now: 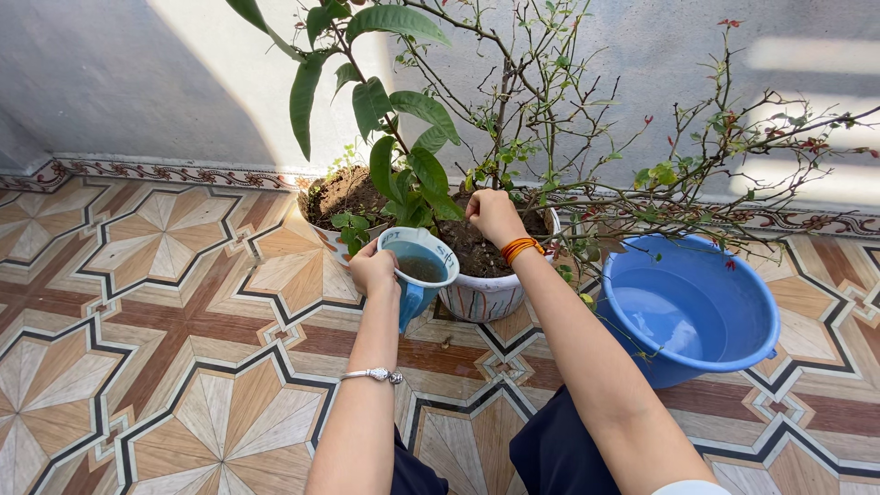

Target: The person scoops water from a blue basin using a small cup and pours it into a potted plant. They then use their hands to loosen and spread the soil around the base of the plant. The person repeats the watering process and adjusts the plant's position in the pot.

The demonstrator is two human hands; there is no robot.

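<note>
1. Head view: the left hand (373,269) sits just left of the frame's middle, its grip wrapped around the side of a light blue cup (420,264) that holds dark water and is tipped slightly toward the pots.
2. On the left wrist, lower down the frame, is a silver bracelet (374,375).
3. The right hand (492,215), a little above and right of centre, has its fingers curled together and pressed down into the dark soil (477,249) of a white patterned pot (484,295); whether it pinches anything cannot be told.
4. Orange bangles (519,247) circle the right wrist.
5. The cup's rim touches or just overlaps the white pot's left edge.
6. Behind the cup, toward the upper middle, a second pot (332,215) carries a broad-leaved plant (394,119).
7. Thin thorny stems (642,174) spread from the white pot across the upper right.
8. At right stands a blue plastic basin (689,307) with water in it, just beside the right forearm.
9. Everything rests on a patterned tile floor (165,312) against a grey wall (137,82).
</note>
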